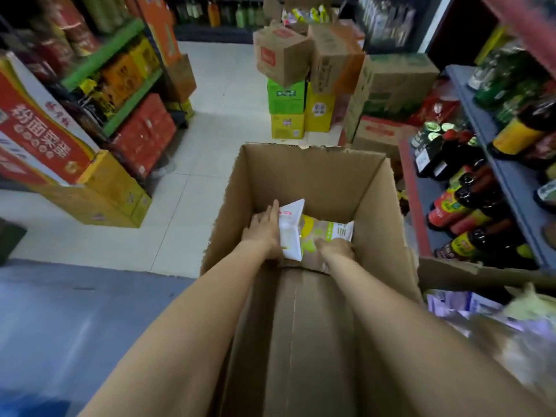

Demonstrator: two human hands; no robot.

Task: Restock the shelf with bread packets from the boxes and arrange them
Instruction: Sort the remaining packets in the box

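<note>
A tall open cardboard box (pixel 316 173) stands right in front of me, and both my arms reach deep into it. At the bottom, my left hand (pixel 264 231) presses against a white bread packet (pixel 290 233) that stands on edge. Beside it my right hand (pixel 334 246) grips a packet with a yellow-green label (pixel 331 230) lying flat at the bottom. Whether more packets lie under these two is hidden by my hands.
A shelf of dark sauce bottles (pixel 469 188) runs along the right, close to the box. Stacked cartons (pixel 288 106) stand beyond the box, and boxed goods (pixel 90 188) line the left aisle. A blue surface (pixel 75 311) lies at lower left.
</note>
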